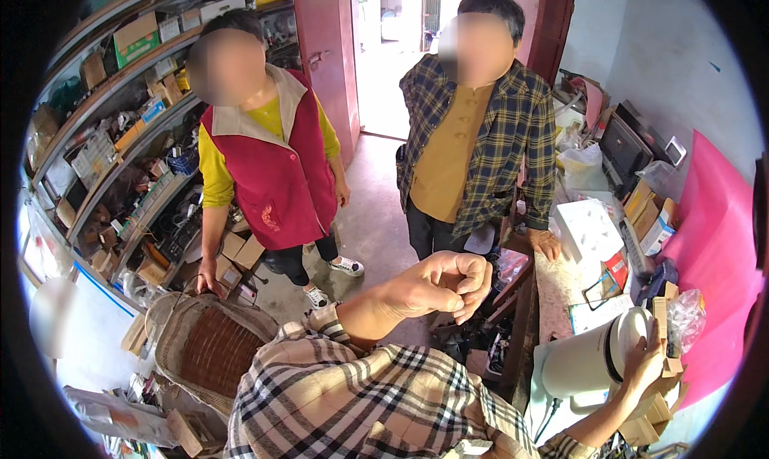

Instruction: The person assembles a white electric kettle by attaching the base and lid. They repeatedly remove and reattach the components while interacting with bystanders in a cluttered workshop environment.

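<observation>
My left hand [448, 287] is raised in front of my chest. Its fingers curl in toward the thumb, and nothing shows between them. At the lower right, my right hand [643, 358] grips the edge of a pale round lid [630, 336] with bent fingers. The lid belongs to a white, drum-shaped electric appliance [575, 366] on the table, and a dark band shows between lid and body. A black cord [549, 417] runs down beside the appliance. The appliance's exact kind cannot be made out.
A person in a red vest [276, 167] holds the rim of a wicker basket [210, 355] at left. Another, in a checked jacket [525, 146], rests a hand on the cluttered table [557, 295]. Packed shelves [128, 159] line the left wall; a doorway [392, 74] stands behind.
</observation>
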Demonstrator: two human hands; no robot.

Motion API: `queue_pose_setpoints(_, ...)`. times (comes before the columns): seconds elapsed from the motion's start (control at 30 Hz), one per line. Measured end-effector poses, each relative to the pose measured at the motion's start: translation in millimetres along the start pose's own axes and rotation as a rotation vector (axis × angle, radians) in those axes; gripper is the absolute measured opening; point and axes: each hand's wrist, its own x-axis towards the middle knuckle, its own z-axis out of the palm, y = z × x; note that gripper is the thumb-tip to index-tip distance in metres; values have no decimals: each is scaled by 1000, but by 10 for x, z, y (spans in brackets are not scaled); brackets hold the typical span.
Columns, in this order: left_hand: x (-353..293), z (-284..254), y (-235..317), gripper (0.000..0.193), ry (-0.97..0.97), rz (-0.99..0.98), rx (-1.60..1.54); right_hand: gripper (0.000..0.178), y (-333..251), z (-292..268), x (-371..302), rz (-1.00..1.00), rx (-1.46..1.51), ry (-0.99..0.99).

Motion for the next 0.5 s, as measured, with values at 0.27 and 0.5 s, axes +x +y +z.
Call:
queue_pose_setpoints(0.27, -19, -43, -36, 19, 2, -8, -7, 51, -90, -109, 69, 72, -79, -128)
queue_pose_setpoints(0.5, -20, -42, -36, 19, 3, -11, 16, 52, -39, -77, 63, 56, -103, -116)
